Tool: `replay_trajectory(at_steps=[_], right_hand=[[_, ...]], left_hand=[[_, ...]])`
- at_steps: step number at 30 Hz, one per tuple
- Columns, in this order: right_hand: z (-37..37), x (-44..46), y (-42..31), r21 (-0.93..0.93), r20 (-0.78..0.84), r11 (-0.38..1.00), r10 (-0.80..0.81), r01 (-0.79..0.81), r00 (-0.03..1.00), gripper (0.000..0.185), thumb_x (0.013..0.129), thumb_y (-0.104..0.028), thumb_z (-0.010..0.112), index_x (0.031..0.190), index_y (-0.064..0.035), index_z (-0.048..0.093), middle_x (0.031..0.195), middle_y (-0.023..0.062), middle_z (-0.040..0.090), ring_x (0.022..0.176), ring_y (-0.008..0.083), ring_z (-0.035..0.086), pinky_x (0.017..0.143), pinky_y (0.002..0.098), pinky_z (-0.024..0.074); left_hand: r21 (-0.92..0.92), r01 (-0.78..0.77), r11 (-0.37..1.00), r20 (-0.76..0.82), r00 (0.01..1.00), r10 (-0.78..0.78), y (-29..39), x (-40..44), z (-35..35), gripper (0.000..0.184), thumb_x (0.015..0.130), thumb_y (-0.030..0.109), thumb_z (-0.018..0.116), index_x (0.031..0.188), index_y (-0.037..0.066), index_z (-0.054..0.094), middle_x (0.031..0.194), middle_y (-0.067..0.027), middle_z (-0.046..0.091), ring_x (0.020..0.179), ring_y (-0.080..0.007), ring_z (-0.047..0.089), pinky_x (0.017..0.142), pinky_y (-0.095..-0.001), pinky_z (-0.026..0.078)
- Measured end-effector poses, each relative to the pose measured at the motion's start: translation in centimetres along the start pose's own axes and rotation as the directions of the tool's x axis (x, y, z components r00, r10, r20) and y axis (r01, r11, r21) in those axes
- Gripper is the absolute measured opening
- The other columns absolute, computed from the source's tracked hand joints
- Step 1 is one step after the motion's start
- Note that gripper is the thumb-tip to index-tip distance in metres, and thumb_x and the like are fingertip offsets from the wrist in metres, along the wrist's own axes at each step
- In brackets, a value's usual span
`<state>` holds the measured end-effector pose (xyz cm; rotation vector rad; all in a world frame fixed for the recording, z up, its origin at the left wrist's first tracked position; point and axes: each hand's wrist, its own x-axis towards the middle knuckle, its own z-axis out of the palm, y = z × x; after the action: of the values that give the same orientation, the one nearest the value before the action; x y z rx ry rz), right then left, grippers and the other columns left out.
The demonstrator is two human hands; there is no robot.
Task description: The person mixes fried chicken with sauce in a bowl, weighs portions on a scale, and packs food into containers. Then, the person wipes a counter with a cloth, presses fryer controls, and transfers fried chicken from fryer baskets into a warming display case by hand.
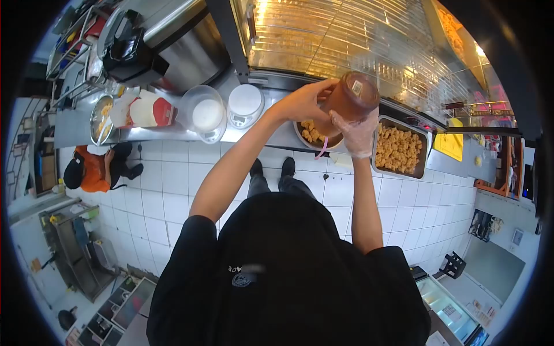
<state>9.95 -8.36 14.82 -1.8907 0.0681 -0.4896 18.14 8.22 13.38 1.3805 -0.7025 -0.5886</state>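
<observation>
"What do you have in the left hand?"

"From my end, my left hand (311,99) is curled around one side of the bottle (353,99), bare, its fingers parted only as far as the bottle's width allows."

"And the right?"

"My right hand (358,130) wears a clear glove and is closed on the other side of it. I can't make out every fingertip on either hand."

"Where is the bottle, exactly?"

"Up over the counter (277,131), base toward my camera, above the bowl (296,132) of fried pieces (311,134). It holds something reddish-brown. I can't see its mouth, so I can't tell if anything is coming out."

"Anything around it?"

"A pink strip (322,149) at the bowl's near edge. On my right, a metal tray (428,151) of browned chunks (399,149); on my left, a white scale (245,102), then a clear container (202,112). A lit case (323,34) with wire racks stands behind."

"Anybody else?"

"One person in orange (95,168), well off to my left."
</observation>
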Motion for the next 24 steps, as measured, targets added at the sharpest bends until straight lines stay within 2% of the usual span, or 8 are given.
replay_trajectory(at_steps=[5, 11, 12, 15, 19, 21, 22, 24], right_hand=[[0.1, 1.4, 0.5, 0.088, 0.093, 0.995, -0.057, 0.049, 0.994, 0.073, 0.062, -0.017, 0.089, 0.123, -0.0013, 0.051, 0.114, 0.0120, 0.061, 0.102, 0.0200, 0.061, 0.087, 0.0328, 0.0506], [0.0, 2.8, 1.5, 0.175, 0.181, 0.985, -0.027, -0.005, 0.983, 0.073, 0.064, -0.015, 0.089, 0.125, -0.0020, 0.051, 0.116, 0.0099, 0.061, 0.102, 0.0186, 0.061, 0.088, 0.0318, 0.0508], [-0.2, 3.0, 1.1, 0.196, 0.190, 0.981, -0.039, 0.001, 0.981, 0.073, 0.064, -0.015, 0.089, 0.125, -0.0022, 0.050, 0.116, 0.0097, 0.061, 0.102, 0.0184, 0.061, 0.088, 0.0319, 0.0508], [-0.9, 3.9, 0.3, 0.203, 0.210, 0.976, -0.126, 0.083, 0.970, 0.078, 0.063, -0.013, 0.089, 0.128, -0.0005, 0.047, 0.117, 0.0112, 0.059, 0.104, 0.0198, 0.060, 0.089, 0.0322, 0.0512], [-2.7, 4.4, -5.4, 0.227, 0.279, 0.971, -0.135, 0.071, 0.951, 0.082, 0.063, -0.009, 0.088, 0.130, 0.0026, 0.043, 0.119, 0.0136, 0.056, 0.108, 0.0215, 0.058, 0.091, 0.0347, 0.0516], [-3.8, 3.9, -7.2, 0.279, 0.345, 0.960, -0.108, 0.008, 0.932, 0.084, 0.064, -0.011, 0.088, 0.132, 0.0033, 0.041, 0.121, 0.0145, 0.055, 0.108, 0.0215, 0.057, 0.090, 0.0353, 0.0517], [-3.6, 3.4, -6.6, 0.323, 0.296, 0.945, -0.142, 0.041, 0.945, 0.081, 0.062, -0.013, 0.089, 0.129, 0.0012, 0.045, 0.120, 0.0151, 0.057, 0.109, 0.0250, 0.058, 0.096, 0.0363, 0.0493], [-2.2, 3.3, -1.5, 0.014, 0.237, 0.985, -0.168, 0.169, 0.957, 0.083, 0.060, -0.013, 0.089, 0.129, 0.0015, 0.045, 0.121, 0.0155, 0.058, 0.112, 0.0253, 0.058, 0.098, 0.0378, 0.0470]], left_hand=[[-0.043, -0.004, 0.999, -0.136, 0.991, -0.002, -0.4, 0.0, 0.3, 0.084, 0.064, 0.008, 0.081, 0.139, 0.006, 0.042, 0.130, -0.0097, 0.055, 0.123, -0.0200, 0.050, 0.110, -0.0362, 0.032], [0.001, -0.054, 0.999, -0.219, 0.974, 0.053, -0.3, 0.0, 0.3, 0.078, 0.068, 0.008, 0.077, 0.138, 0.004, 0.043, 0.132, -0.0099, 0.053, 0.126, -0.0223, 0.047, 0.112, -0.0402, 0.032], [0.084, -0.006, 0.996, -0.218, 0.976, 0.024, 0.2, -0.1, 0.3, 0.078, 0.070, 0.010, 0.077, 0.139, 0.004, 0.042, 0.132, -0.0110, 0.053, 0.126, -0.0229, 0.048, 0.112, -0.0419, 0.032], [0.135, -0.152, 0.979, -0.270, 0.945, 0.184, 1.4, -0.1, 0.9, 0.082, 0.066, 0.015, 0.082, 0.138, 0.006, 0.044, 0.125, -0.0131, 0.058, 0.114, -0.0223, 0.057, 0.103, -0.0364, 0.043], [0.221, -0.197, 0.955, -0.247, 0.936, 0.250, 6.5, -0.9, 2.3, 0.089, 0.062, 0.022, 0.085, 0.139, 0.007, 0.043, 0.127, -0.0145, 0.056, 0.115, -0.0237, 0.057, 0.103, -0.0376, 0.043], [0.257, -0.223, 0.940, -0.232, 0.930, 0.284, 8.6, -1.8, 3.3, 0.089, 0.064, 0.013, 0.082, 0.142, 0.007, 0.039, 0.132, -0.0126, 0.053, 0.124, -0.0249, 0.049, 0.109, -0.0404, 0.036], [0.277, -0.243, 0.929, -0.218, 0.926, 0.308, 9.1, -1.8, 3.5, 0.090, 0.065, 0.009, 0.081, 0.143, 0.008, 0.037, 0.134, -0.0117, 0.052, 0.129, -0.0256, 0.046, 0.112, -0.0418, 0.033], [0.139, -0.150, 0.979, -0.204, 0.963, 0.176, 5.4, -1.7, 2.5, 0.088, 0.065, 0.007, 0.080, 0.142, 0.007, 0.038, 0.133, -0.0112, 0.053, 0.129, -0.0254, 0.046, 0.111, -0.0401, 0.035]])
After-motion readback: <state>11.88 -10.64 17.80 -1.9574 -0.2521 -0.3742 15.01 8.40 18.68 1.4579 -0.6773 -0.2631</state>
